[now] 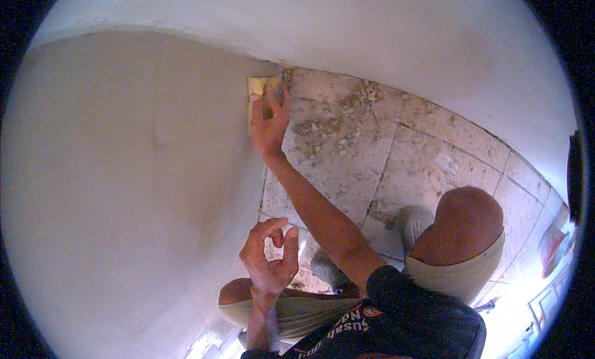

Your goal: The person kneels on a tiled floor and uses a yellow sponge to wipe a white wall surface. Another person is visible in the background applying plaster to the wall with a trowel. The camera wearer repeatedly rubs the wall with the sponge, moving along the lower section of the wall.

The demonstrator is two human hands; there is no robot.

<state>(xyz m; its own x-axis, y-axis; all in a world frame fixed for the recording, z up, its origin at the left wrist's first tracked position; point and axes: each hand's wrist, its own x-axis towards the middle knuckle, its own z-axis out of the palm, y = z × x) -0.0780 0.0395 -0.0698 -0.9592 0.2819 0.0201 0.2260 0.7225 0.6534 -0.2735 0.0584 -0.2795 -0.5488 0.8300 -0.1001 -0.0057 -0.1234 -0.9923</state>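
From here I see a yellow, straight-edged block (256, 86), maybe a sponge, under the spread right hand (271, 124); whether it pinches, I cannot tell. The left hand (268, 255) curves loosely, open.

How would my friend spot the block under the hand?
Start at the big wall on the left. Where it meets the floor, near its far end, the right hand is on a block. Its yellow sets it apart from the pale wall and dirty floor.
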